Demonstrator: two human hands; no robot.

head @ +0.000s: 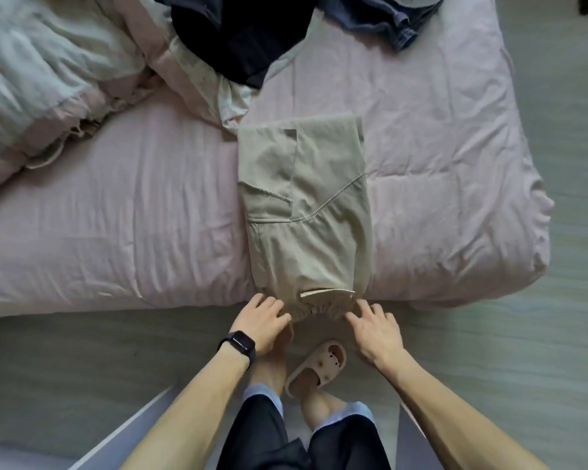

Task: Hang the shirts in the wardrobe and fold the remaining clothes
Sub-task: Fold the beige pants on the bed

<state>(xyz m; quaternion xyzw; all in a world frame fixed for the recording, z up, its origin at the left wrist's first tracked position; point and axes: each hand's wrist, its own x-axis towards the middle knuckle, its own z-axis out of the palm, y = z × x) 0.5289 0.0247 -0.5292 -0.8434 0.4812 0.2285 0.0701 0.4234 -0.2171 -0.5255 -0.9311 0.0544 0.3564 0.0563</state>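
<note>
The left hand (262, 320) and right hand (377, 330) rest apart at the two waistband corners of the beige trousers (306, 232), right fingers straight, left fingers bent; a grip cannot be confirmed. The trousers lie folded lengthwise at the near edge of the bed (116, 215), probably one fold short of done. A dark garment (238, 39) and a blue garment (387, 25) wait unfolded beyond

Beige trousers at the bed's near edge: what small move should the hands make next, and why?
Probably take the gathered near end in both hands and fold it away over the far half. The beige trousers lie as a narrow strip on the bed, and the left hand and right hand flank that end, not clearly gripping.
</note>
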